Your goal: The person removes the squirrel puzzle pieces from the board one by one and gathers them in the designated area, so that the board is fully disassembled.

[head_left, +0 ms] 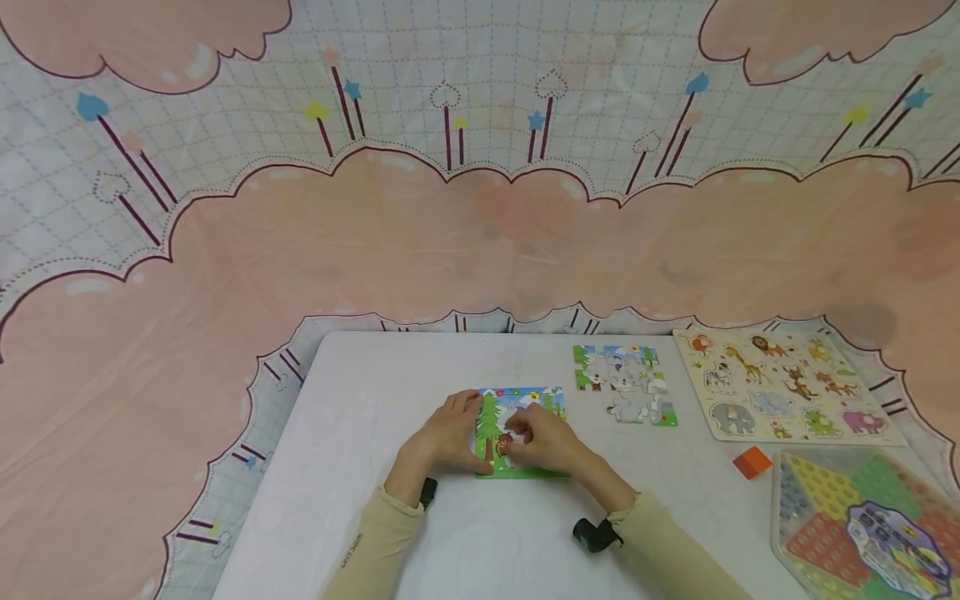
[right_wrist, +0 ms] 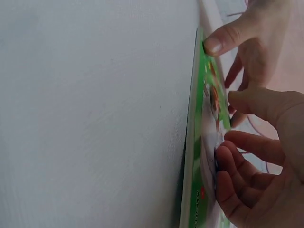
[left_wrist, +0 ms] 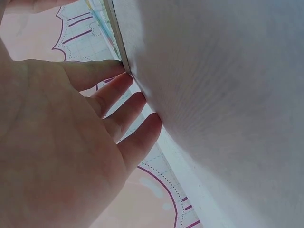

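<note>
A jigsaw puzzle board with trees, sky and a green border lies on the white table. My left hand steadies its left side, thumb on the near edge and fairly straight fingers along the side; in the left wrist view the fingertips touch the board's edge. My right hand is over the middle of the board, thumb and curled fingers around a brown-patterned puzzle piece. In the right wrist view the right hand's fingertips meet the picture surface; the piece is mostly hidden.
Partly joined jigsaw pieces showing grey animals lie behind, to the right. Further right is a wooden animal peg board. An orange block sits in front of it, near a clear box of coloured pieces. A patterned curtain hangs behind the table.
</note>
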`<state>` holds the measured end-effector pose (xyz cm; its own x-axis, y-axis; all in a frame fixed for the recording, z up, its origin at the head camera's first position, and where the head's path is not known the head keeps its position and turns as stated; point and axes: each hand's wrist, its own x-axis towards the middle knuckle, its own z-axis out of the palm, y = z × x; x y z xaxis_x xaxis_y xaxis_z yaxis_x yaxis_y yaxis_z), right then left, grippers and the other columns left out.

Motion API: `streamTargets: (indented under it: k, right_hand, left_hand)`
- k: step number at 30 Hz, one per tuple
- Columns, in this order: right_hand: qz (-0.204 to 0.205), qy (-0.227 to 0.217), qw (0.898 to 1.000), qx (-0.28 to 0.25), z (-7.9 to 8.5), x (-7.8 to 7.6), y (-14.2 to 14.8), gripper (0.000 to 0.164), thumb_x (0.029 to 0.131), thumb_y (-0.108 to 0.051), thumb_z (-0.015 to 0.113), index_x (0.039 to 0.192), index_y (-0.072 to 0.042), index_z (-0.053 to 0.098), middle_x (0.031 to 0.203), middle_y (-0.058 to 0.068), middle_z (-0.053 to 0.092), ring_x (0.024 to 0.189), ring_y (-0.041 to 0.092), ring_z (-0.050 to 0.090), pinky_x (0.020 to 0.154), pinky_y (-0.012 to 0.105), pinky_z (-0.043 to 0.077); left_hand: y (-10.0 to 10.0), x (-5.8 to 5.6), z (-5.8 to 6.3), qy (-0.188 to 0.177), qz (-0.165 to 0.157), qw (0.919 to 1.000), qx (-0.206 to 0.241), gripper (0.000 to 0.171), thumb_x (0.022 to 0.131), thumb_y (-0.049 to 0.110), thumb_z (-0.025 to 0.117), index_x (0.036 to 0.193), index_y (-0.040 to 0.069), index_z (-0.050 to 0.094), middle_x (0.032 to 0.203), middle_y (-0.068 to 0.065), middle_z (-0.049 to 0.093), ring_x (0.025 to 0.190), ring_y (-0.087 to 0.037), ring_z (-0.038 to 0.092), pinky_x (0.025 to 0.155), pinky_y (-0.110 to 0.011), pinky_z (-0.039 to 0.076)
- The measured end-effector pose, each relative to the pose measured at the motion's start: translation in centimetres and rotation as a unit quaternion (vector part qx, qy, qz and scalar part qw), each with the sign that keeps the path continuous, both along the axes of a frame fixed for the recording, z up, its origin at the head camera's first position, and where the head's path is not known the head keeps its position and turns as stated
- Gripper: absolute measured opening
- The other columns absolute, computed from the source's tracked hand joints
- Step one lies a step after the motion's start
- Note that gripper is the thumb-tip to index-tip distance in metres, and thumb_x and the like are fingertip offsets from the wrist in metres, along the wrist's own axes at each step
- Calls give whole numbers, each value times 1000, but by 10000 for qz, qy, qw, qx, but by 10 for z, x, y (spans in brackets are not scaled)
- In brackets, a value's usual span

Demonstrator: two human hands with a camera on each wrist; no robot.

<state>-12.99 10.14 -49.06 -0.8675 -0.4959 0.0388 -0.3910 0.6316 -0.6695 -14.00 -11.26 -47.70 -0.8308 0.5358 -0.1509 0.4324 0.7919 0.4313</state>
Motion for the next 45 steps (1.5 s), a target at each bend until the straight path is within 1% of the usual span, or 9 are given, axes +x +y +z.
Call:
streamTargets:
  k: [7, 12, 14, 19, 26, 29, 33, 39, 45]
  right_hand:
    - [309, -161, 9992, 196, 1, 1, -4, 35, 79, -25, 80, 107, -6, 73, 91, 1, 60, 76, 12, 49, 65, 26, 43]
    - [469, -189, 9985, 197, 1, 3, -4, 43, 73, -25, 86, 107, -4, 71, 91, 1, 58, 72, 9, 47, 63, 24, 42]
    - [475, -170, 9986, 172, 2, 4, -5, 43, 72, -24, 87, 106, -3, 71, 91, 2, 58, 72, 9, 47, 63, 24, 42]
    - [390, -152, 9989, 210, 2, 4, -7, 39, 72, -23, 87, 103, -8, 70, 90, 0, 58, 73, 8, 48, 63, 23, 43]
    - [268, -83, 9991, 312, 2, 5, -11, 46, 71, -23, 87, 110, -7, 70, 91, 1, 59, 74, 10, 50, 61, 25, 43]
    - [247, -73, 9991, 337, 2, 4, -11, 43, 70, -23, 88, 107, -7, 72, 91, 0, 59, 73, 9, 49, 61, 24, 42]
    - [215, -95, 9995, 224, 0, 4, -12, 42, 70, -22, 89, 105, -8, 70, 91, 1, 58, 74, 10, 50, 62, 25, 42]
    - [177, -275, 9994, -53, -1, 3, -12, 37, 71, -18, 87, 101, -10, 66, 89, -1, 58, 74, 9, 51, 63, 24, 44]
    - [331, -403, 9977, -437, -3, 1, -12, 34, 74, -10, 81, 103, -7, 64, 85, 0, 60, 74, 11, 56, 65, 22, 46]
  left_hand:
    - [0, -2, -2, 3, -32, 10000, -53, 113, 64, 47, 89, 147, -7, 34, 151, -21, 32, 139, -37, 30, 111, -50, 34]
    - [0, -2, -3, -18, -23, 9999, -102, 113, 63, 47, 89, 148, -6, 35, 151, -21, 32, 139, -37, 30, 110, -50, 35]
    - [0, -3, -3, -19, -14, 9999, -109, 113, 63, 46, 90, 148, -6, 35, 151, -20, 32, 139, -37, 30, 111, -50, 35]
    - [0, -2, -3, -8, 4, 10000, -98, 113, 63, 46, 90, 148, -6, 35, 151, -20, 32, 139, -37, 30, 111, -50, 34]
    - [0, -1, -2, -14, -21, 10000, -29, 113, 64, 45, 90, 147, -7, 35, 151, -21, 32, 139, -37, 30, 110, -51, 35]
    - [0, -1, -2, -21, -16, 10000, -17, 113, 64, 45, 90, 147, -7, 35, 150, -21, 32, 139, -37, 30, 110, -51, 35]
    - [1, -1, -2, -1, -28, 10000, -55, 113, 64, 45, 90, 147, -7, 35, 151, -21, 32, 139, -37, 29, 111, -50, 34]
    - [0, -1, -2, 32, -20, 10000, -64, 113, 64, 45, 91, 147, -7, 35, 151, -21, 32, 140, -37, 29, 110, -51, 35]
    - [0, -1, -2, -12, 22, 10000, -51, 113, 64, 45, 90, 148, -6, 34, 151, -20, 31, 140, -36, 29, 111, -50, 34]
